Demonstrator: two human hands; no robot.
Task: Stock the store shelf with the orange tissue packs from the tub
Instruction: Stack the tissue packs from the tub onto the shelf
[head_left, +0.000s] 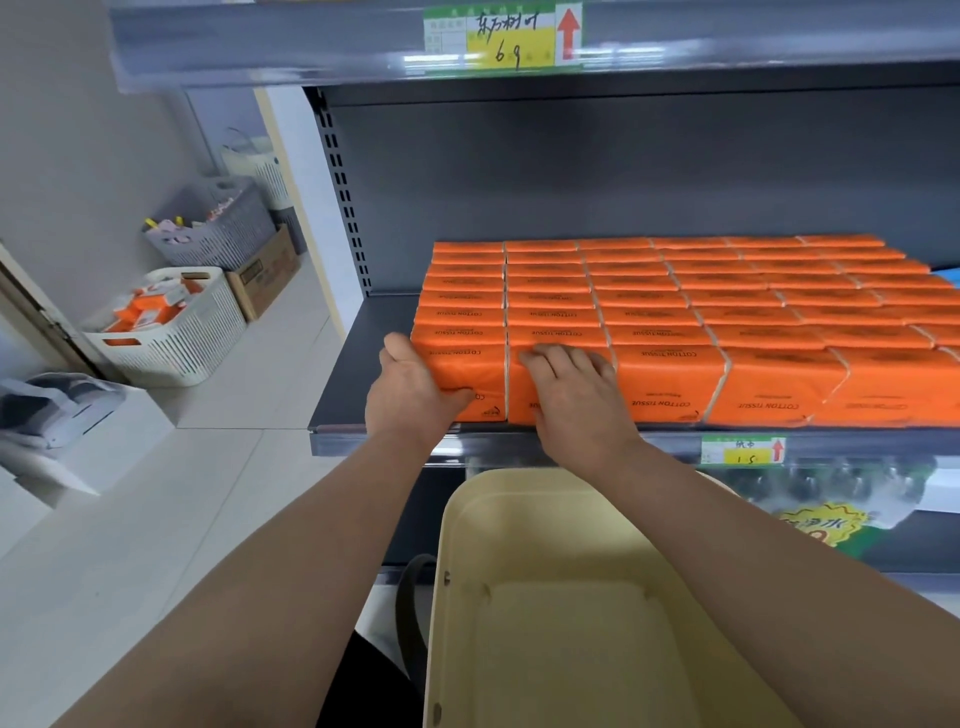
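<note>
The orange tissue packs (727, 312) stand on the shelf (363, 364) in close rows, filling the centre and right of the frame from the front edge back toward the rear panel. The packs touch one another; a bare strip of shelf lies to their left.

The left hand (410, 389) grips the front-left pack (483, 374) at its outer end. The thumb is curled across the front face and the fingers (397, 345) are wrapped round the upper left corner. The right hand (576, 389) lies flat on the neighbouring pack (521, 389), just beside the first, with its fingers straight and slightly spread over the top front edge, holding nothing.

The cream tub (452, 545) sits directly below the shelf edge in the lower centre of the frame, under both forearms. A yellow price label (743, 449) is fixed to the shelf lip right of centre, and a larger one (501, 34) to the shelf above at the top centre.

At the left of the frame, on the floor (234, 467), stand a white basket (197, 338) containing orange packs, a grey basket (218, 223) and a cardboard box (265, 275).
</note>
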